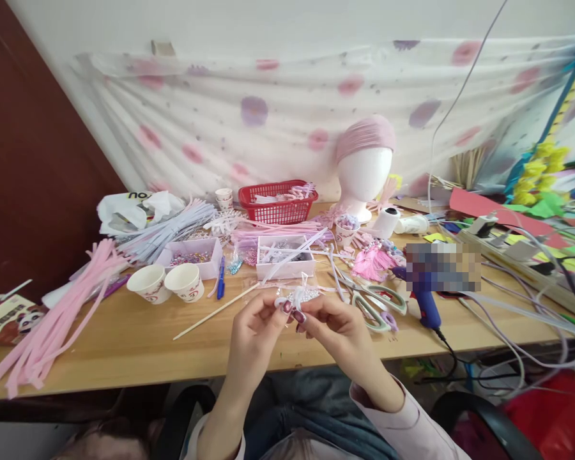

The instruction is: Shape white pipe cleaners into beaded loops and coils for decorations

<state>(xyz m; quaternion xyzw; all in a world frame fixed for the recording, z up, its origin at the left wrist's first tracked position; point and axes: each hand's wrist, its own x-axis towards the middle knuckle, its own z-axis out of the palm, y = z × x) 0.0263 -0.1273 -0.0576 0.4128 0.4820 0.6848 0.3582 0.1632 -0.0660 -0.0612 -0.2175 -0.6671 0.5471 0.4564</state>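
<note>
Both hands meet in front of me above the near part of the table. My left hand (260,317) pinches a small white fuzzy piece (298,296), which looks like bent pipe cleaner. On its other side my right hand (333,319) grips the same piece between thumb and fingers. The thumbs almost touch, and the fingers hide part of the piece. Just behind it lies a clear bag of white beads (311,294). Green-handled scissors (371,306) rest right of my right hand, and a thin wooden stick (211,314) lies left of my left hand.
Two paper cups (184,283), a blue pen (221,278) and pink pipe cleaners (60,319) are on the left. White boxes (287,271) and a red basket (278,213) stand behind. A foam head (364,172) is at the back, a blue glue gun (426,303) with cables at right.
</note>
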